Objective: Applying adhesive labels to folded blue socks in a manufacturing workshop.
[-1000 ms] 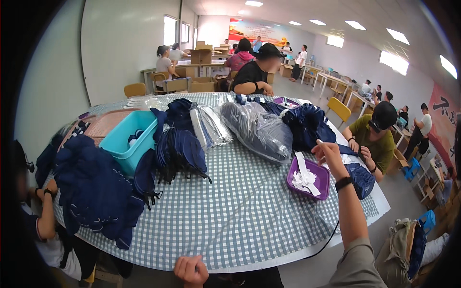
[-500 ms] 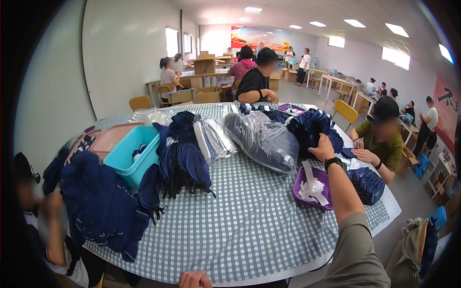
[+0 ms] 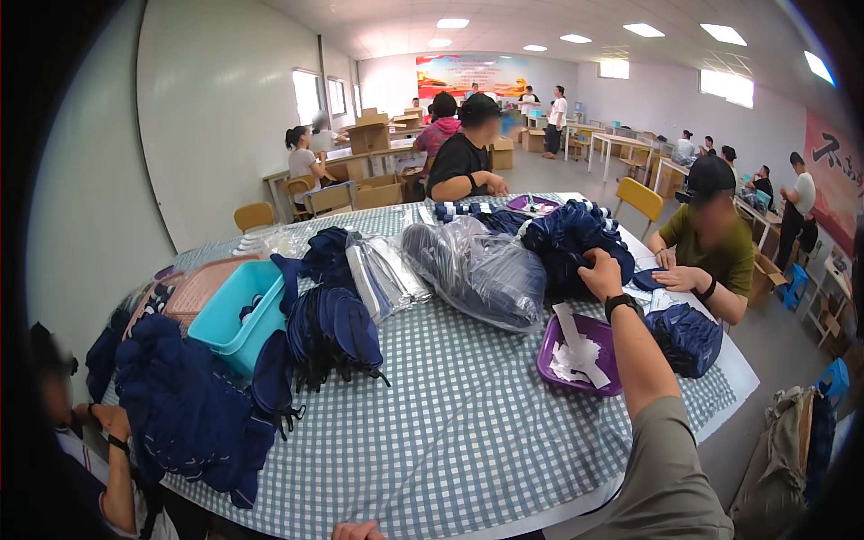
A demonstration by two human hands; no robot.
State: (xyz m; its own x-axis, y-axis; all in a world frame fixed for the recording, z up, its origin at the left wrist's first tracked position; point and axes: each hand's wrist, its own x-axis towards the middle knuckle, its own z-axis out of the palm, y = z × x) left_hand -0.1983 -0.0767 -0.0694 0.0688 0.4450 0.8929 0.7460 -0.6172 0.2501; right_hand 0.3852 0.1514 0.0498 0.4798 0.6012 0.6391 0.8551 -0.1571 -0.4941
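Two hands are showing: the right (image 3: 605, 274) is resting at the navy cloth bundle (image 3: 571, 238) behind the purple tray (image 3: 605, 334) on the worktop (image 3: 432, 432), the left (image 3: 357, 531) lying near its edge; neither grip's closure is discernible. Dragging cloth low would be risking scattered paper slips (image 3: 572, 362).

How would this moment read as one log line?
right hand: at navy fabric pile | left hand: by checkered table | purple tray: holds white strips

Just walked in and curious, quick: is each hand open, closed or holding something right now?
Left hand: mostly cut off, cannot tell.
Right hand: half-curled at the dark blue cloth pile; grip unclear.
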